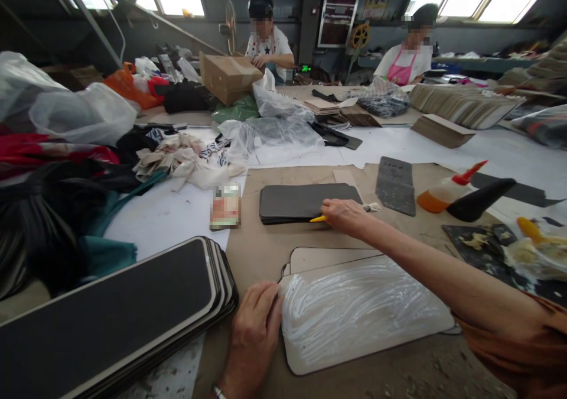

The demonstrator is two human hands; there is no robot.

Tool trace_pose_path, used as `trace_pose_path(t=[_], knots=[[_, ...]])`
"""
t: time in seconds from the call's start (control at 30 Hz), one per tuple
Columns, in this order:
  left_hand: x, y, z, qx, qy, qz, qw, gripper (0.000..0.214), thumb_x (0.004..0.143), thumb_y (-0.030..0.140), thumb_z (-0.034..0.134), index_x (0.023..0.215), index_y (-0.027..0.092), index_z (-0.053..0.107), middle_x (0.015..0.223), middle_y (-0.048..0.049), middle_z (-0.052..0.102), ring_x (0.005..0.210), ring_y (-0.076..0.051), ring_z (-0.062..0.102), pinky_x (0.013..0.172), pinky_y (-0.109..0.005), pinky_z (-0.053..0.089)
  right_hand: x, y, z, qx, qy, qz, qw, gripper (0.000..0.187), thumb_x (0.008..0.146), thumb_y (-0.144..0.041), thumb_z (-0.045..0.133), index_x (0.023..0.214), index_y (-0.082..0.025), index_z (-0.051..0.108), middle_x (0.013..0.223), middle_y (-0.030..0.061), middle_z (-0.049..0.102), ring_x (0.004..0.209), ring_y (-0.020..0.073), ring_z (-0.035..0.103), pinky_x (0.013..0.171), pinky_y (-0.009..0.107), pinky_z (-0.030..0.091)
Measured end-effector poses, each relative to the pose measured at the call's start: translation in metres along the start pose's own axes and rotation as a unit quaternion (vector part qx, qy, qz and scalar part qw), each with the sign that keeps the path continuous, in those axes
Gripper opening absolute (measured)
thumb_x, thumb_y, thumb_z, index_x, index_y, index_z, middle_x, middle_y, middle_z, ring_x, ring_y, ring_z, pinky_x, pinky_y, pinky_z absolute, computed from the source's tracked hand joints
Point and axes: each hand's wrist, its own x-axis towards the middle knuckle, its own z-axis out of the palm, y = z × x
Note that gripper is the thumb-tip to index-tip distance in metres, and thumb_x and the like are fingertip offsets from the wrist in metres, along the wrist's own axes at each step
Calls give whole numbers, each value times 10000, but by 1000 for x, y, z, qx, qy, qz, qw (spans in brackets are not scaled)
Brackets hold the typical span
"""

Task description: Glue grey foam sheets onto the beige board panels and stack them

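A pale board (363, 310) with rounded corners lies in front of me, its top smeared with glossy white glue. Another pale board (328, 258) shows partly from beneath its far edge. My left hand (254, 322) is closed at the left edge of the glued board, fingers together against it. In my right hand (343, 214) is a brush (318, 219); its yellow handle points left and its whitish bristles stick out on the right. That hand rests at the front right corner of a stack of dark grey panels (305, 201); its fingertips are partly hidden.
Several dark panels with pale borders (133, 310) are stacked at left. Right of me are a dark template sheet (396, 185), a red-tipped orange glue bottle (447, 189), a black cone-shaped thing (481, 201) and a glue-stained sheet (482, 251). Two people work across the table.
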Motion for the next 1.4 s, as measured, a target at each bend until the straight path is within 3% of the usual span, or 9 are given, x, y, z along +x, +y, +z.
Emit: trace_pose_path(t=[0.57, 0.73, 0.87, 0.93, 1.0, 1.13, 1.2, 1.3, 1.4], knots=[[2, -3, -8, -2, -1, -5, 1000, 174, 848, 206, 478, 936, 193, 628, 871, -64, 673, 816, -165, 651, 750, -265, 548, 4, 5, -10, 9, -21, 6, 1000, 221, 832, -190, 447, 915, -163, 651, 959, 88, 634, 804, 179, 625, 601, 230, 416], [9, -1, -14, -31, 15, -26, 999, 188, 835, 242, 503, 958, 205, 640, 865, -63, 685, 818, -170, 652, 765, -266, 540, 5, 29, -22, 20, 53, 108, 993, 235, 845, -233, 432, 957, -143, 618, 1021, 109, 617, 825, 192, 616, 628, 245, 405], [16, 8, -15, -130, -3, -125, 984, 191, 786, 310, 568, 933, 227, 658, 897, -62, 691, 858, -192, 641, 814, -307, 521, -13, 36, -43, -29, 156, 147, 976, 203, 852, -239, 446, 921, -133, 605, 986, 110, 618, 796, 191, 604, 577, 243, 366], [22, 18, -14, -222, -30, -210, 952, 209, 737, 358, 624, 888, 220, 668, 900, -72, 690, 872, -209, 636, 844, -337, 505, -30, 29, -53, -47, 171, 125, 976, 173, 844, -228, 472, 900, -133, 606, 953, 100, 621, 770, 178, 593, 540, 236, 334], [30, 31, -14, -354, -62, -307, 881, 326, 664, 398, 697, 909, 187, 657, 925, -98, 682, 895, -227, 633, 864, -361, 493, -51, 16, -60, -66, 184, 81, 977, 143, 842, -181, 476, 869, -132, 608, 895, 90, 621, 743, 165, 575, 510, 234, 302], [48, 59, -22, -629, -61, -437, 640, 643, 627, 510, 706, 1136, 154, 541, 1103, -161, 619, 1004, -289, 601, 878, -439, 483, -101, -23, -55, -104, 261, -70, 957, 197, 849, -68, 423, 801, -130, 603, 743, 59, 597, 629, 136, 510, 480, 246, 273], [53, 70, -27, -679, -33, -472, 561, 554, 719, 489, 634, 1148, 154, 529, 1134, -161, 607, 1003, -291, 601, 858, -464, 495, -127, -43, -47, -107, 297, -133, 939, 220, 853, -57, 406, 791, -133, 603, 704, 51, 584, 585, 131, 483, 467, 258, 277], [50, 83, -31, -636, 38, -533, 557, 318, 807, 202, 568, 1122, 161, 550, 1052, -116, 654, 873, -221, 648, 786, -420, 541, -162, -67, -34, -80, 316, -168, 931, 223, 849, -62, 408, 795, -137, 610, 685, 45, 580, 566, 139, 490, 454, 269, 308], [36, 93, -35, -607, 79, -552, 567, 350, 802, 63, 515, 1129, 182, 554, 998, -84, 678, 806, -170, 659, 741, -351, 561, -192, -74, -22, -3, 317, -136, 939, 196, 872, -125, 423, 869, -125, 619, 687, 43, 589, 587, 143, 532, 483, 251, 379]])
